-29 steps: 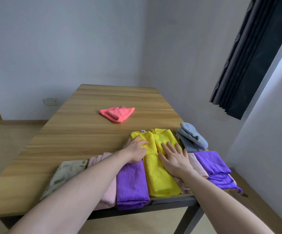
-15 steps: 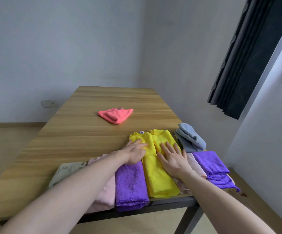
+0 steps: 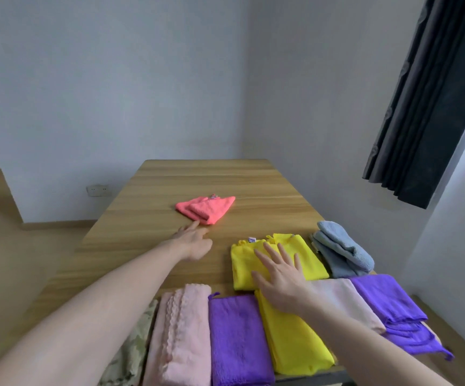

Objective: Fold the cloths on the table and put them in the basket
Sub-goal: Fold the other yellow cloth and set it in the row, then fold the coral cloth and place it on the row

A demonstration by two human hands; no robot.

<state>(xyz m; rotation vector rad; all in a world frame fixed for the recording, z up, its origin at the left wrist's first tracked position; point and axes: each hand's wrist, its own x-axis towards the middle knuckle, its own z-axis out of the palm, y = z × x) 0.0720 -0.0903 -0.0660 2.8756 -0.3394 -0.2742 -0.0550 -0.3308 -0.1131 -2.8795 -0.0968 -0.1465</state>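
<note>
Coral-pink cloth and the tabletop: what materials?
Coral-pink folded cloth: looks like microfibre terry, judging by its fuzzy, matte nap; the fibre itself is uncertain. Light wooden table: wood-grain surface, smooth, low sheen; the regular streaks suggest laminate or veneer, possibly solid wood.

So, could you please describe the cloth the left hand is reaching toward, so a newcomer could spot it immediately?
Start at the wooden table and look past the row of folded cloths along its near edge. Alone near the table's middle, just beyond the left hand, lies the coral pink cloth. It is the only cloth of that colour, loosely folded into a rough triangle, touching no other cloth.
</note>
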